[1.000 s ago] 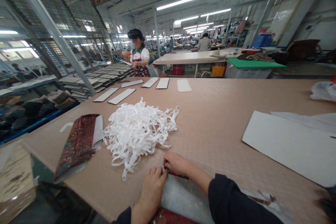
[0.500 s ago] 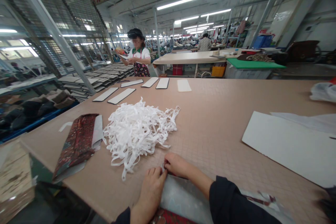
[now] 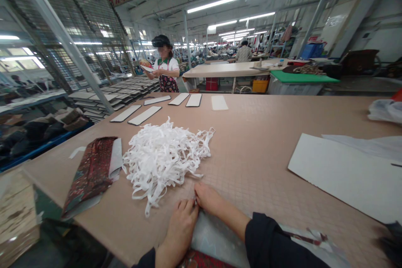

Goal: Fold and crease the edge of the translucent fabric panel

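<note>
My left hand [image 3: 181, 225] is closed at the far left corner of a piece of fabric [image 3: 218, 236], with its thumb against the edge. Fingertips of my right hand [image 3: 207, 198] pinch that same corner, touching the left hand; what exactly lies between them is hidden. The fabric shows a grey backing, and a red patterned face appears along its near side. Just beyond both hands lies a tangled heap of white strips [image 3: 166, 159]. To the left of the heap rests a folded red patterned fabric piece [image 3: 91, 167] with a pale lining.
Several pale rectangular boards [image 3: 144, 115] lie along the table's [image 3: 251, 142] far edge. A large white sheet [image 3: 345, 176] and a white plastic bag [image 3: 385, 110] are on the right. Across the table stands a co-worker [image 3: 165, 67] holding a pale piece, beside stacked panels [image 3: 122, 92].
My hands stay at the fabric corner, the right one shifting slightly left against the left. The co-worker's hands have moved a little with the pale piece. The view has shifted slightly.
</note>
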A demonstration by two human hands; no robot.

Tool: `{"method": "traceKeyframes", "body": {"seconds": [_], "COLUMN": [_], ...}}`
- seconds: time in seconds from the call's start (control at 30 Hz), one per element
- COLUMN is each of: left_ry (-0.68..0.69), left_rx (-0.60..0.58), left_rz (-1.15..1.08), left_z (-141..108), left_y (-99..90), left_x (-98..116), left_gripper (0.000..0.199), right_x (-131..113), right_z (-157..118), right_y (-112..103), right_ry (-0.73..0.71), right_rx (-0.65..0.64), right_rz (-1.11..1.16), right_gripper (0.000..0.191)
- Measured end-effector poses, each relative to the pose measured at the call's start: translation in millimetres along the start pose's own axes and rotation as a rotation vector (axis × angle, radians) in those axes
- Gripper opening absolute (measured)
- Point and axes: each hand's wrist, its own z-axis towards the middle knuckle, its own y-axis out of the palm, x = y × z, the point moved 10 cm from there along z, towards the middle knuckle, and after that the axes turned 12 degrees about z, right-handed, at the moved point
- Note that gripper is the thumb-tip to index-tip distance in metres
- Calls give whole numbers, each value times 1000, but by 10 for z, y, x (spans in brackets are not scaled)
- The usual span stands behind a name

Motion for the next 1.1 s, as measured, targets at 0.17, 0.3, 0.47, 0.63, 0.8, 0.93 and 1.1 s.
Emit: {"method": "traceKeyframes", "body": {"seconds": [0.17, 0.3, 0.47, 0.63, 0.8, 0.93, 1.1], "left_ry": [78, 100, 110, 143, 192, 280, 353], "left_rx": [89, 39, -21, -45, -100, -107, -53], "left_rz": [-59, -113, -187, -126, -98, -192, -213], "left_z": [27, 125, 199, 262, 440, 516, 484], "left_y": [13, -22, -180, -244, -261, -297, -532], "left_x": [42, 30, -22, 18, 219, 442, 513], "left_gripper": [26, 21, 21, 20, 15, 25, 15], "right_x": [44, 54, 382, 994, 1308, 1215, 826], "right_z": [-169, -634, -1461, -2086, -2229, -2201, -2448], "right_y": [-115, -120, -336, -739, -1034, -1129, -1219], "right_ry": [-8, -111, -96, 214, 444, 454, 372], "right_rx": [61, 53, 123, 175, 210, 210, 196], "right_rz": [18, -90, -251, -231, -89, -41, -56], "right_gripper": [22, 20, 22, 24, 20, 14, 16]}}
